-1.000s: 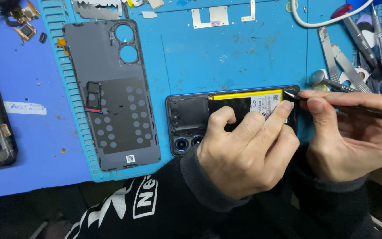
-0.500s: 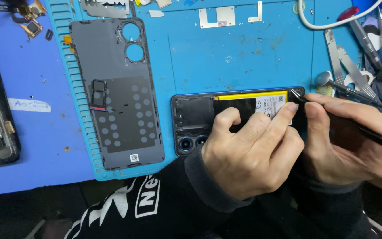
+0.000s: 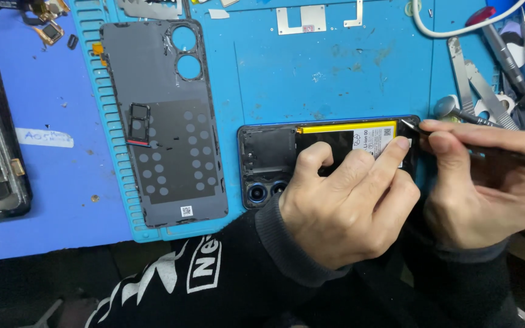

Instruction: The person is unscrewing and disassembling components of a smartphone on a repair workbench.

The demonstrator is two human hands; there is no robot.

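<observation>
Working over the bench (image 3: 44, 225), I had a blue mat (image 3: 335, 67) under everything, its ridged edge seemingly there to stop small parts rolling off. On the mat lay the back cover (image 3: 165, 121), inside face up and well apart from the job, a small tray piece resting on it. Nearer me the phone (image 3: 268, 158) lay opened, its shell holding the battery (image 3: 347, 136), and camera rings at the near corner. My left hand (image 3: 341, 206) lay half curled on top, two fingertips pressing the battery, I judged to steady the phone. My right hand (image 3: 481, 188) was closed round a thin tool (image 3: 499, 152), pinched like a pen, with its tip at the phone's far right corner. Tweezers (image 3: 475, 79) lay just beyond, near enough to grab. Loose scraps (image 3: 47, 27) sat at the far left.
</observation>
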